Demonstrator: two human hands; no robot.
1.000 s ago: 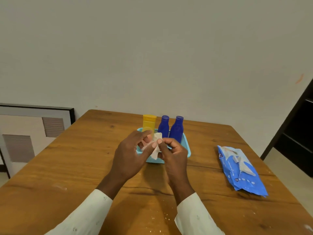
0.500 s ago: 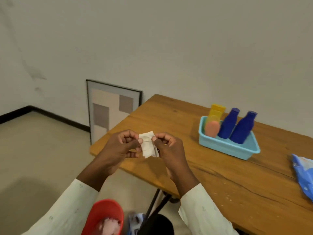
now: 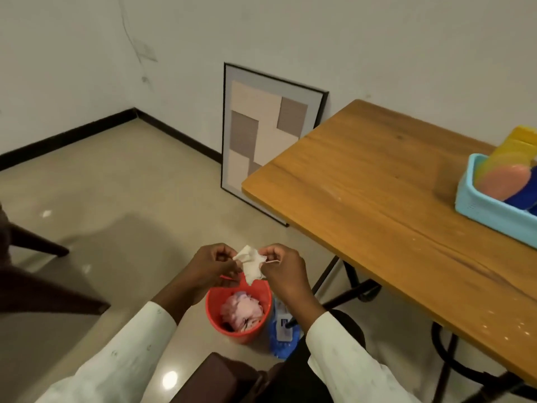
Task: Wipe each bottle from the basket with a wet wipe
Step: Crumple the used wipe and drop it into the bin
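A crumpled white wet wipe (image 3: 251, 265) hangs between my two hands, off the table's left side and above a red bin. My left hand (image 3: 213, 266) pinches its left edge and my right hand (image 3: 286, 270) pinches its right edge. The light blue basket (image 3: 476, 209) stands on the wooden table (image 3: 377, 199) at the far right edge of view. In it I see a yellow bottle (image 3: 514, 149), a pink-capped bottle (image 3: 504, 181) and part of a dark blue bottle (image 3: 524, 196); the rest is cut off.
The red bin (image 3: 239, 311) on the floor holds several used wipes. A blue wipes pack (image 3: 282, 330) lies on the floor beside it. A framed picture (image 3: 267, 135) leans on the wall. A dark chair (image 3: 35, 274) stands at left.
My view has swung left and down, away from the table. Both hands carried the wipe from in front of the basket to above the red bin.
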